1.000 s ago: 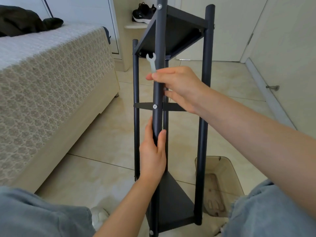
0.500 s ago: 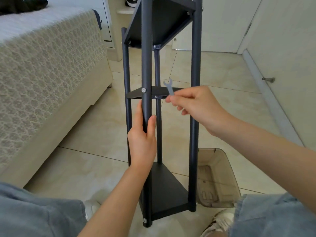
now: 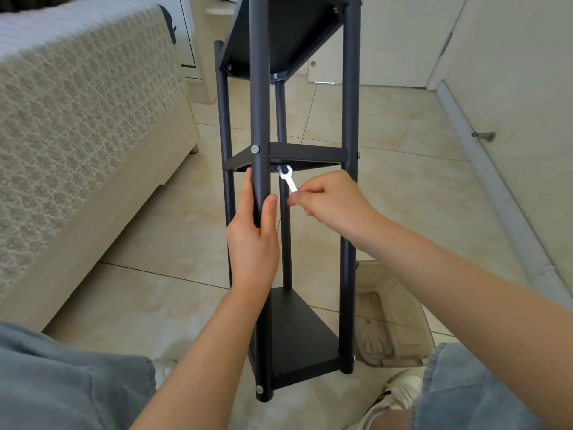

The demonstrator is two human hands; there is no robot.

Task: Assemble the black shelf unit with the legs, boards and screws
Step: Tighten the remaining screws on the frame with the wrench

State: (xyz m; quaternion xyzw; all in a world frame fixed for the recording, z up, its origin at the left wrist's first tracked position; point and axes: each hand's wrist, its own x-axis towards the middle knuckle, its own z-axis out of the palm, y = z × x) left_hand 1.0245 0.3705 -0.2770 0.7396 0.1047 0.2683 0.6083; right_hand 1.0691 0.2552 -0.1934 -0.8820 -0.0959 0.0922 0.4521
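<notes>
The black shelf unit [image 3: 348, 212] stands upright on the tiled floor between my knees, with three boards fixed between round legs. My left hand [image 3: 252, 240] is wrapped around the nearest leg [image 3: 259, 88], just below the middle board [image 3: 307, 153]. My right hand [image 3: 331, 203] pinches a small silver wrench [image 3: 288, 179] by its handle. The wrench's open jaw sits on a bolt [image 3: 279, 167] under the middle board, beside the near leg. A silver screw head [image 3: 255, 149] shows on the near leg at the middle board.
A bed [image 3: 77, 125] with a patterned cover runs along the left. A clear brownish plastic box [image 3: 390, 321] with a shoe inside sits right of the shelf's base. A white wall and baseboard [image 3: 496, 181] with a door stop [image 3: 483, 136] lie to the right. My shoes show near the bottom.
My right hand dropped from the near leg to under the middle board, and the wrench jaw now sits on the bolt. My left hand kept its hold; the view tilted downward.
</notes>
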